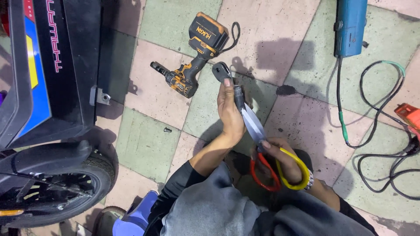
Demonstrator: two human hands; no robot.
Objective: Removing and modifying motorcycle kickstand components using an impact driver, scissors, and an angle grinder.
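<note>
R hand (pixel 286 164) grips scissors (pixel 262 144) handles; L hand (pixel 229 111) fingers pinch the black part (pixel 237 92) centre frame. Keep blades square, L thumb clear.

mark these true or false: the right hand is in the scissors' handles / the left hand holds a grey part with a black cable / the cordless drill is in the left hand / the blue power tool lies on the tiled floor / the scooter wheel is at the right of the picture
1. True: the right hand grips the scissors by their red and yellow handles.
2. True: the left hand holds a grey part with a black cable against the blades.
3. False: the cordless drill lies on the tiled floor, apart from both hands.
4. True: the blue power tool lies on the tiles, top right.
5. False: the scooter wheel is at the lower left.
</note>
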